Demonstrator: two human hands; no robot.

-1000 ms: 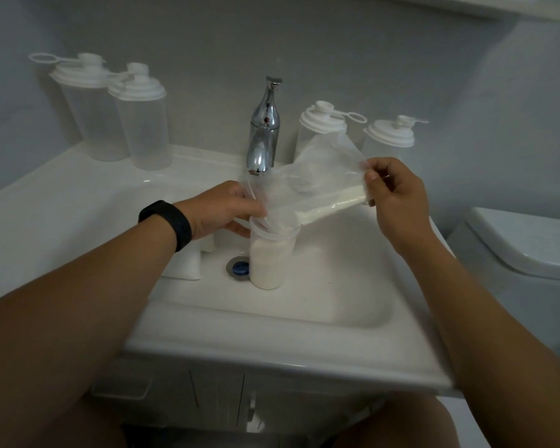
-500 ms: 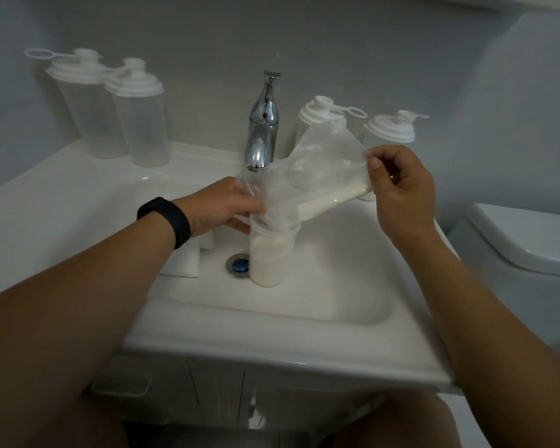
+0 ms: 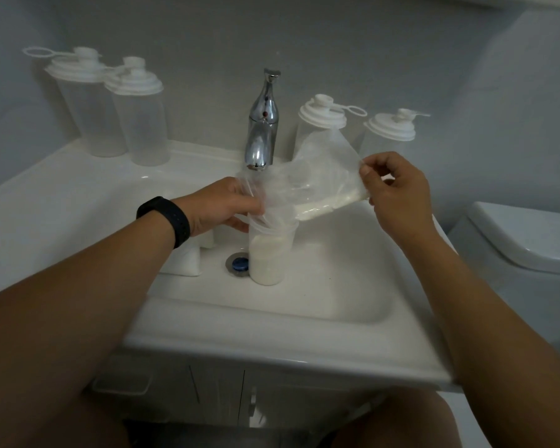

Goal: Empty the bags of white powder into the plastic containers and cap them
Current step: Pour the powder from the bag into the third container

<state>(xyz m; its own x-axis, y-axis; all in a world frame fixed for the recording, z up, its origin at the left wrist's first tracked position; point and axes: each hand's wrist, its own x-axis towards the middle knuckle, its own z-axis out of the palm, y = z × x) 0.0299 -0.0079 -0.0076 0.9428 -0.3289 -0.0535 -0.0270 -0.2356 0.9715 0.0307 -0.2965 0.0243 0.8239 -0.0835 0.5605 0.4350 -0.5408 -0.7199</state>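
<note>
Head view has us pouring: our left hand point(image 3: 222, 205) pinches the bag point(image 3: 307, 185) mouth into the open container point(image 3: 270, 253) standing in the sink point(image 3: 304, 331), our right hand point(image 3: 395, 192) pinches the raised end, which we should lift slowly.

We see a white sink unit point(image 3: 78, 202): two capped containers point(image 3: 117, 124) at its back left corner, two more point(image 3: 353, 130) back right, one open container point(image 3: 270, 263) in the basin.
</note>
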